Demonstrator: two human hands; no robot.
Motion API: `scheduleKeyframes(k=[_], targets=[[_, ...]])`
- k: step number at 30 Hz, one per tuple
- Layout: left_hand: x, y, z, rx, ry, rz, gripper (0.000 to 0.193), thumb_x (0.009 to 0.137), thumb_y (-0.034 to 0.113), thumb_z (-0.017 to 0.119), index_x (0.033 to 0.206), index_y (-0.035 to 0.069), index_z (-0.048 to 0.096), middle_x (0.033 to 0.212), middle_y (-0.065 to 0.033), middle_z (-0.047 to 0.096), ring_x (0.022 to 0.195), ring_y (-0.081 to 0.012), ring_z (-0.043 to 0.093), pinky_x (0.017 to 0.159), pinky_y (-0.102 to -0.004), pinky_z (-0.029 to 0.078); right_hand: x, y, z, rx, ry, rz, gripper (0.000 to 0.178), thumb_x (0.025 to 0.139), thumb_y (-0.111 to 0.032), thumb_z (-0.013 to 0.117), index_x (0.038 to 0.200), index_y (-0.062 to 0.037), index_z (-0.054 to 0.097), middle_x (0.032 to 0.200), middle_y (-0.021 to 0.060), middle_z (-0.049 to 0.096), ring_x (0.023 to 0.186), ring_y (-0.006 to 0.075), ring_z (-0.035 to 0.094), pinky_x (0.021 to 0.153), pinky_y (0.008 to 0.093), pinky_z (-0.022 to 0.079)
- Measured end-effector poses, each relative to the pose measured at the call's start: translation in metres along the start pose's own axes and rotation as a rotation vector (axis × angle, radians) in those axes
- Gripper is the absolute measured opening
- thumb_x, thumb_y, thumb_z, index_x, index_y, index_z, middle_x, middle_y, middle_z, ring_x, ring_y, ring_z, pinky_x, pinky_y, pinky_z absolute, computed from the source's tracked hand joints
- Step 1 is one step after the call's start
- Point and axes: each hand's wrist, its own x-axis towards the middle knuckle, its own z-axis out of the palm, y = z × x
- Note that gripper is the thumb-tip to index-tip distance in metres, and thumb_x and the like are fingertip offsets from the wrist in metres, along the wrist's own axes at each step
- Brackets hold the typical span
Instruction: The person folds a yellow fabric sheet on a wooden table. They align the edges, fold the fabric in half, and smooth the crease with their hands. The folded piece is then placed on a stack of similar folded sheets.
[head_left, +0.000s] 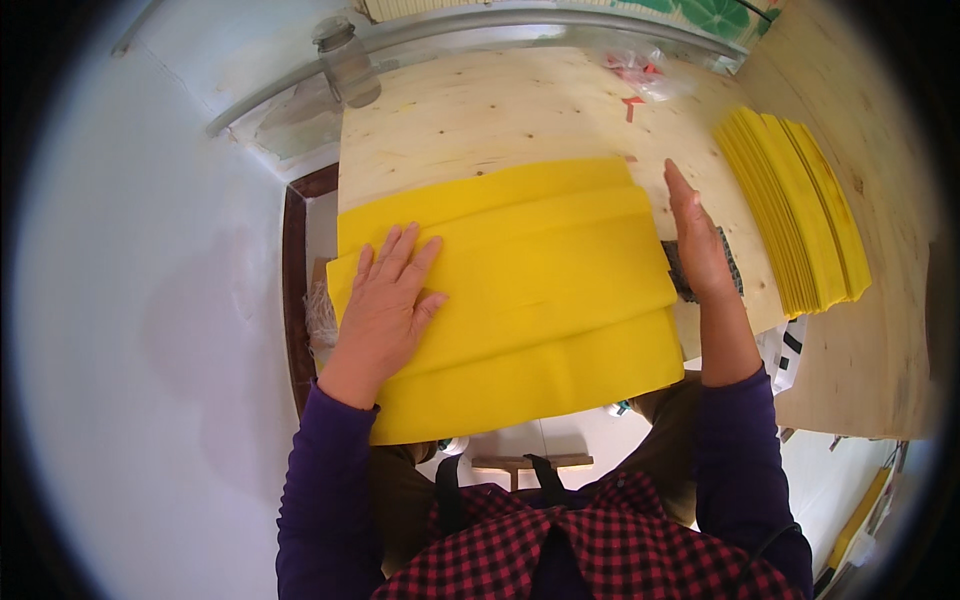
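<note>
A large yellow sheet (530,290), folded into several overlapping pleats, lies on a light plywood tabletop (480,110). My left hand (390,295) rests flat on its left part, fingers spread, pressing it down. My right hand (697,240) stands on edge against the sheet's right side, fingers straight and together, over a small dark patterned object (733,268) that it mostly hides. Neither hand grips anything. Purple sleeves cover both forearms.
A fanned stack of folded yellow sheets (795,210) lies to the right on the tabletop. A clear glass jar (345,65) stands at the far left corner, a crumpled plastic bag with red bits (640,70) at the back. White wall on the left.
</note>
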Motion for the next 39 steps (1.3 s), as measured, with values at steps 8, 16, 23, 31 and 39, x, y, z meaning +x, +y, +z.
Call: scheduleKeyframes(k=[8, 16, 23, 31, 39], targets=[[-0.003, -0.001, 0.005, -0.019, -0.005, -0.006, 0.053, 0.093, 0.023, 0.056, 0.142, 0.01, 0.042, 0.152, -0.0146, 0.033, 0.141, -0.033, 0.028, 0.117, -0.0472, 0.018, -0.006, -0.054, 0.019, -0.196, -0.15, -0.267, 0.065, 0.103, -0.045, 0.033, 0.149, 0.0001, 0.027, 0.156, 0.0188, 0.024, 0.146, 0.0295, 0.02, 0.117, 0.038, 0.017], [-0.008, -0.006, 0.01, -0.024, 0.066, 0.036, 0.051, 0.094, 0.031, 0.055, 0.139, 0.009, 0.046, 0.149, -0.0175, 0.037, 0.14, -0.0339, 0.03, 0.115, -0.0501, 0.021, -0.013, -0.082, 0.129, -0.588, -0.479, -0.377, 0.069, 0.099, -0.042, 0.045, 0.145, 0.0068, 0.029, 0.153, 0.0265, 0.023, 0.144, 0.0368, 0.021, 0.117, 0.0432, 0.018], [-0.009, -0.011, 0.015, -0.05, 0.03, 0.035, 0.051, 0.094, 0.031, 0.054, 0.14, 0.011, 0.045, 0.15, -0.0169, 0.036, 0.14, -0.0344, 0.031, 0.115, -0.0514, 0.019, -0.024, -0.069, 0.182, -0.949, -0.422, -0.251, 0.081, 0.096, -0.057, 0.037, 0.146, 0.0058, 0.027, 0.154, 0.0231, 0.024, 0.146, 0.032, 0.019, 0.118, 0.045, 0.015], [-0.013, -0.011, 0.02, 0.024, 0.036, -0.014, 0.057, 0.095, 0.037, 0.052, 0.144, 0.011, 0.039, 0.151, -0.0181, 0.033, 0.142, -0.0333, 0.027, 0.116, -0.0512, 0.017, -0.022, -0.037, 0.111, -1.131, -0.184, 0.001, 0.084, 0.095, -0.06, 0.035, 0.148, 0.0046, 0.024, 0.156, 0.0203, 0.021, 0.147, 0.0298, 0.017, 0.119, 0.0438, 0.012], [-0.028, -0.032, 0.023, -0.019, 0.034, -0.269, 0.072, 0.096, 0.044, 0.047, 0.148, -0.002, 0.026, 0.155, -0.0207, 0.025, 0.146, -0.0313, 0.018, 0.117, -0.0475, 0.013, -0.023, -0.026, 0.101, -1.169, -0.141, 0.077, 0.086, 0.095, -0.062, 0.033, 0.149, 0.0036, 0.022, 0.157, 0.0187, 0.02, 0.147, 0.0289, 0.014, 0.119, 0.0432, 0.011]])
